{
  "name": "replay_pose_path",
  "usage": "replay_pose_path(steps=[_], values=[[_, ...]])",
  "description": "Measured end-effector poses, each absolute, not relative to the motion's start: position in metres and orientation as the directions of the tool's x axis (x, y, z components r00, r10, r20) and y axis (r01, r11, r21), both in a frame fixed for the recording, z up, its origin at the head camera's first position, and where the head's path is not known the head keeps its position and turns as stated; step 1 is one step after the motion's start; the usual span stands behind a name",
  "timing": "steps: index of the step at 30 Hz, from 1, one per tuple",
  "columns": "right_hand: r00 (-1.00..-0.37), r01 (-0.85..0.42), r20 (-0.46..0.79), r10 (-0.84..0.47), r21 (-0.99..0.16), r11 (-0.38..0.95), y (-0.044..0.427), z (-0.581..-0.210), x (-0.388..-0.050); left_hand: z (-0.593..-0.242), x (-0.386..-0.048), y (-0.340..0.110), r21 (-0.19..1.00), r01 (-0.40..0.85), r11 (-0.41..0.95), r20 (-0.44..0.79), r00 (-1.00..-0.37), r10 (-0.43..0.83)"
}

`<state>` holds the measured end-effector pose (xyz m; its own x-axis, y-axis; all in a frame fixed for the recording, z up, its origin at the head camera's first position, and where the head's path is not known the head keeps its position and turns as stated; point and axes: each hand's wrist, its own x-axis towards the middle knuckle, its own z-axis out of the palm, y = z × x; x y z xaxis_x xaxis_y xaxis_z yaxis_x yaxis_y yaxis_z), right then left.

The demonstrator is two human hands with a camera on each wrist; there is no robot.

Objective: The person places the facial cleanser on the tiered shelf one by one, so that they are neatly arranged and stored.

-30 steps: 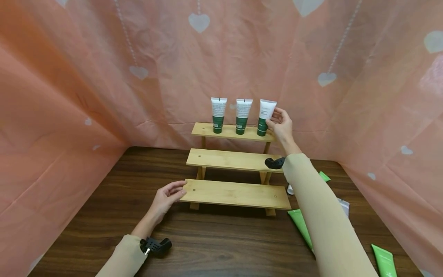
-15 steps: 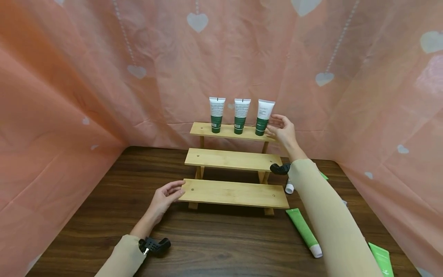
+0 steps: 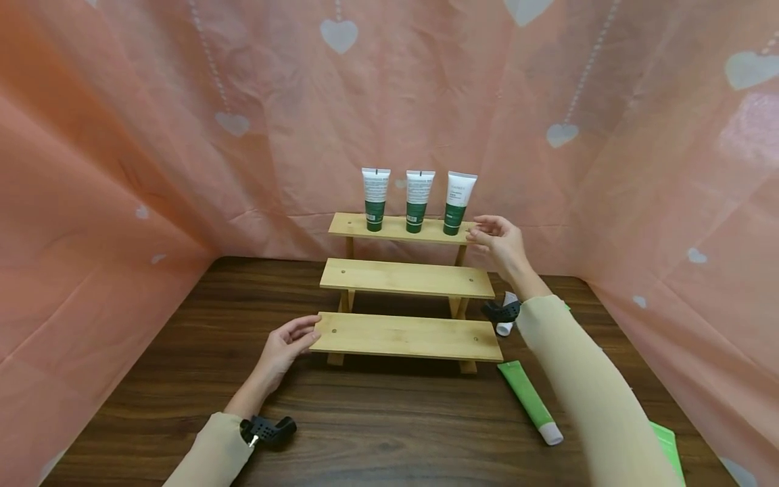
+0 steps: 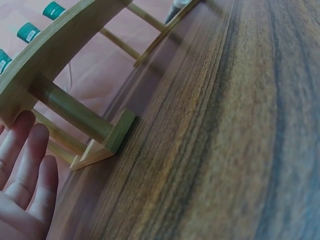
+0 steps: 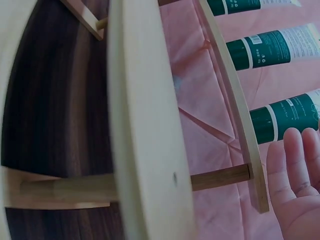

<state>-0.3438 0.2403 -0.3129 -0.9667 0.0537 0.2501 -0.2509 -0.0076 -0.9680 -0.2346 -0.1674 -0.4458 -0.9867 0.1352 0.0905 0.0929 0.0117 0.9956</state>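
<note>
A three-tier wooden display stand [image 3: 406,335] is on the dark wooden table. Along its top board stand three white-and-green squeeze tubes, the left tube [image 3: 375,200], the middle tube [image 3: 418,203] and the right tube [image 3: 458,204]. The right one shows a different printed face. My left hand [image 3: 286,348] holds the left end of the lowest board, its fingertips against the board's underside in the left wrist view. Beside the top board's right end is my right hand [image 3: 502,247], fingers loosely extended and holding nothing, just off the right tube.
A green tube [image 3: 531,402] with a white cap lies right of the stand. A white tube [image 3: 506,318] lies near the right wrist, and another green tube [image 3: 668,443] shows partly behind the right sleeve. Pink heart-patterned cloth [image 3: 292,149] surrounds the table.
My right hand has let go of the right tube and drawn away to the right and down. The tube stays upright on the top board. My left hand keeps its place at the stand.
</note>
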Motion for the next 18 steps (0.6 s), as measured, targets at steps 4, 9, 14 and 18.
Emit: replay_pose_path(steps=[4, 9, 14, 18], values=[[-0.973, -0.229, 0.228, 0.029, -0.973, -0.030, 0.244, -0.316, -0.334, -0.446, -0.234, -0.167, 0.995, 0.095, 0.011, 0.093, -0.988, 0.125], [-0.978, -0.187, 0.201, -0.055, -0.963, -0.192, 0.247, -0.319, -0.323, -0.446, -0.234, -0.167, 0.996, 0.091, 0.006, 0.090, -0.989, 0.114], [-0.976, -0.173, 0.198, -0.094, -0.959, -0.224, 0.248, -0.324, -0.315, -0.446, -0.235, -0.167, 0.996, 0.088, 0.001, 0.087, -0.989, 0.123], [-0.977, -0.164, 0.187, -0.105, -0.966, -0.199, 0.249, -0.330, -0.308, -0.448, -0.235, -0.167, 0.996, 0.088, 0.001, 0.087, -0.988, 0.129]])
